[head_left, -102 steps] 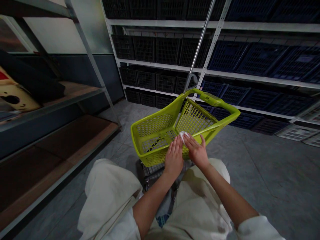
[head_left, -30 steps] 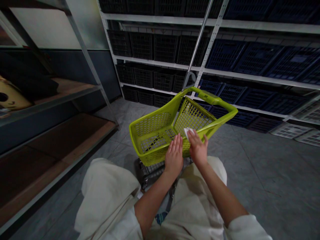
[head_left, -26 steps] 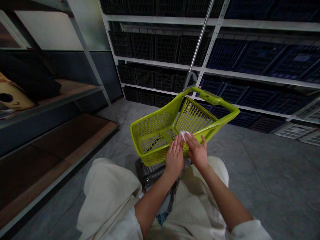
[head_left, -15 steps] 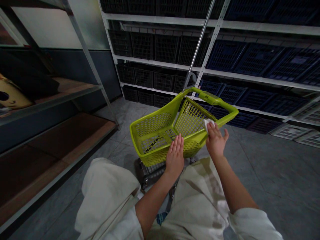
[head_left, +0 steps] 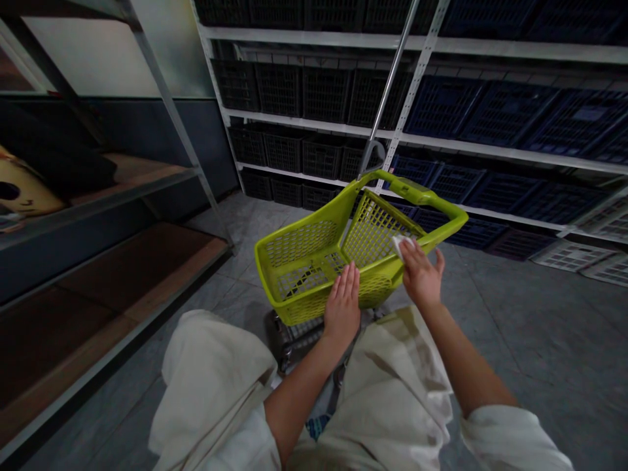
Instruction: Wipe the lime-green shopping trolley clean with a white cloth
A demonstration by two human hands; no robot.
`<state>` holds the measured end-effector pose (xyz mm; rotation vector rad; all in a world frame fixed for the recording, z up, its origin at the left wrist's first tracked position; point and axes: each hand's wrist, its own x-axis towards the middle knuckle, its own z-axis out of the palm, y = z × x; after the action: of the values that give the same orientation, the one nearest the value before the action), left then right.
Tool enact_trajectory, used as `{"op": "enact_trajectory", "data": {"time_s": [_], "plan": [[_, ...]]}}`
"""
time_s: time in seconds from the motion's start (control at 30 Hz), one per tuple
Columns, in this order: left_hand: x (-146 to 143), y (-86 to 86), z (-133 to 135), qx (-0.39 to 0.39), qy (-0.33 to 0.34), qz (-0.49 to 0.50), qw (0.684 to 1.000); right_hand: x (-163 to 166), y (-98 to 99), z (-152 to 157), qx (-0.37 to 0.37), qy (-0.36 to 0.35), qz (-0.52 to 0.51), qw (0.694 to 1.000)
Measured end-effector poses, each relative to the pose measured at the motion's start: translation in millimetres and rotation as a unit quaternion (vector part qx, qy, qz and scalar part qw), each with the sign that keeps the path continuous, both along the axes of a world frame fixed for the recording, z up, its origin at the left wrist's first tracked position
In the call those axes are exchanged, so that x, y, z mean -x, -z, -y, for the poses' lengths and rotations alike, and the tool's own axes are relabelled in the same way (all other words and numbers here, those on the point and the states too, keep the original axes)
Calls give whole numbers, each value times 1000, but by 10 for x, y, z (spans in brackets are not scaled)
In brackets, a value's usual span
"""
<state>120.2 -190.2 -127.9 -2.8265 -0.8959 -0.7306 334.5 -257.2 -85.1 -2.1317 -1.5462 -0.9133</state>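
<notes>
A lime-green plastic shopping basket (head_left: 299, 252) on a small wheeled frame stands on the floor in front of my knees. My left hand (head_left: 342, 306) lies flat with fingers together and stretched on the basket's near rim. My right hand (head_left: 419, 275) presses a small white cloth (head_left: 400, 244) against the basket's right rim, below the green handle (head_left: 417, 193). The fingers are closed over the cloth.
Metal racking with dark blue and black crates (head_left: 505, 111) fills the wall ahead. A lower shelf unit (head_left: 122, 190) with wooden boards runs along the left, holding a tan object (head_left: 22, 193). A metal pole (head_left: 387, 85) leans behind the basket. Grey tiled floor (head_left: 530, 340) lies to the right.
My right hand with the white cloth slid from beside my left hand to the right along the basket rim, then back slightly left. My left hand stayed put.
</notes>
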Motion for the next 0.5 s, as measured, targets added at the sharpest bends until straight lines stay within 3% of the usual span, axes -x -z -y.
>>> {"op": "enact_trajectory", "data": {"time_s": [0.07,0.13,0.3,0.37,0.5], "plan": [[-16,10,6,0,1,7,1000,-97,8,-16,-34,33,-13,999],[-31,21,13,3,1,20,1000,33,74,-60,-37,38,-28,998],[-40,35,7,8,7,33,999,815,295,-161,33,-54,-45,997],[-30,36,-2,5,6,23,1000,955,304,-152,52,-85,-49,994],[-6,24,-12,-3,1,4,1000,636,156,-76,75,-111,-23,991]]}}
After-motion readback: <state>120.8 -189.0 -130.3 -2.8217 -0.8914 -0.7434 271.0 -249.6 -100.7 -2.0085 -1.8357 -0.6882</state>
